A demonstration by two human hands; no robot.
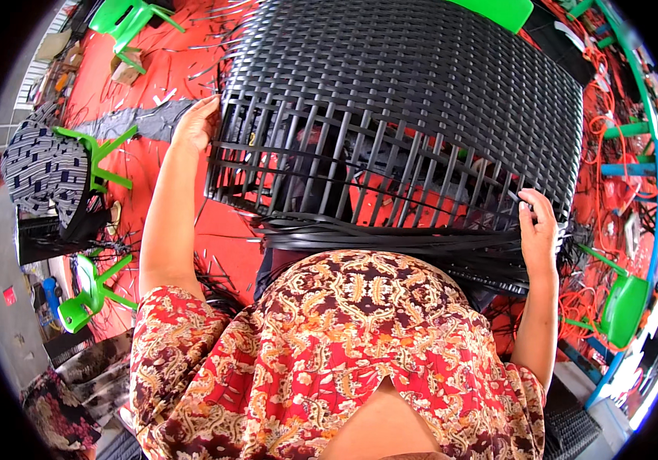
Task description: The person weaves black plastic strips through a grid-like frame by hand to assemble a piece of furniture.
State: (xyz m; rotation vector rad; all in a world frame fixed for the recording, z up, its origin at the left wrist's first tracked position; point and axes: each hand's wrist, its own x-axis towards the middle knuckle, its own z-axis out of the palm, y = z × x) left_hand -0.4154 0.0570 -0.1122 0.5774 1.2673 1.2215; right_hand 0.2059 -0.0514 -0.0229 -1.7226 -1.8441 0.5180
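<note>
Grip closure unclear for two: left hand [200, 123], right hand [538, 221], at one woven panel [405, 65].

Left arm [164, 222] reaching up and outward, almost straight, and there's the left hand [199, 123] at the top, fingers angled inward to the right! Across the way, the right arm [537, 307] rises too, the right hand [538, 218] set lower, nearer the body, fingers bent leftward, nails showing, both hands bare and well apart
</note>
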